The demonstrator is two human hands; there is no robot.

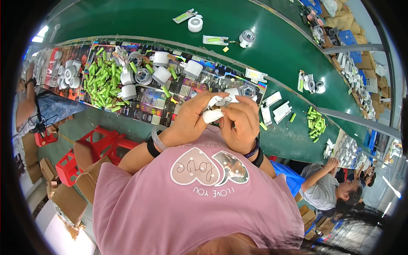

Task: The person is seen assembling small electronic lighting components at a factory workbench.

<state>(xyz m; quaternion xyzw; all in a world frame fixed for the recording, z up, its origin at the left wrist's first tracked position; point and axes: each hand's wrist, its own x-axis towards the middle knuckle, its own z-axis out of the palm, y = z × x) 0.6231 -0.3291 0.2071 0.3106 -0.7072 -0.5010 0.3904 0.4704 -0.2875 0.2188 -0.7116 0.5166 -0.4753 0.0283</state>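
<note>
Both my hands are raised in front of my chest at the bench edge. My left hand is closed around a white curved plastic housing part, pinching it between thumb and fingers. From the other side my right hand grips the same white part, its fingers bent around it. A thin dark wire hangs below the part. Whether it is one piece or two cannot be made out, as the fingers cover much of it. Just beyond my hands lie white round fan housings and a big pile of green cylindrical batteries.
A green conveyor belt runs beyond the bench, carrying fan heads and white handle shells. More batteries lie at right. Red stools and cardboard boxes stand at left. Co-workers sit on both sides.
</note>
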